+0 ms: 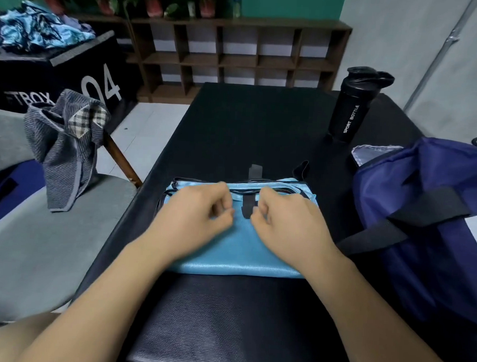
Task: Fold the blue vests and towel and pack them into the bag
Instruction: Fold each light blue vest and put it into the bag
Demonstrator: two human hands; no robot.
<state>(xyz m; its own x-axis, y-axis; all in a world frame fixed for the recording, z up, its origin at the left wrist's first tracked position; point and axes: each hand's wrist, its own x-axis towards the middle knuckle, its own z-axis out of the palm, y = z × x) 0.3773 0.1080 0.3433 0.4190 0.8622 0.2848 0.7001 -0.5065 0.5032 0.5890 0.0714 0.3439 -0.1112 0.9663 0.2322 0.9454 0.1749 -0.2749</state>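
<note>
A folded vest (239, 252) lies on the near middle of the worktop (250, 126) beneath the left hand (195, 214) and right hand (290, 221), the bag (420, 243) sits to its right with a bottle (352, 103) behind that, a towel (63, 151) hangs over a chair (38, 240) to the left, and a shelf (237, 57) stands behind the worktop.

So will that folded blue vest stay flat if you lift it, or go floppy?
Probably floppy: the blue vest is thin, shiny cloth folded on the table. It looks light, and its loose black straps would likely dangle. The smooth fold might slide open.
</note>
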